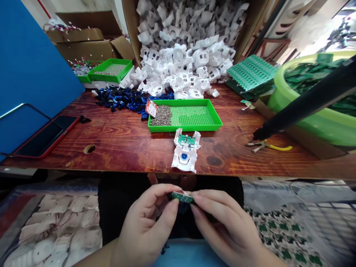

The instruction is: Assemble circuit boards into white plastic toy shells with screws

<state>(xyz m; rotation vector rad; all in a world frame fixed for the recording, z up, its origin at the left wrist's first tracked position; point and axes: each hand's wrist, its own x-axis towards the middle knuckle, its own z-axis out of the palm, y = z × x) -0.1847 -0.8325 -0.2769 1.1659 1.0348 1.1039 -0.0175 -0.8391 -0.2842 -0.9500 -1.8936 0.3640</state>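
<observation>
A small green circuit board [182,197] is pinched between the fingertips of both hands, in front of the table's edge. My left hand [150,218] grips its left end with thumb and index finger. On its right end close the fingers of my right hand [222,218]. Something white shows on top of the board, too small to make out. Beyond the hands, a white plastic housing [184,160] lies opened at the table edge, with a blue round part inside. Another green board [187,140] sits in its far half.
Behind the housing stands a green tray [191,128] of small screws. White plastic parts [189,63] are heaped at the back, with blue-black wires [122,99] beside them. Yellow-handled pliers [274,147] and a black rod [303,100] are at right, a phone [41,137] at left.
</observation>
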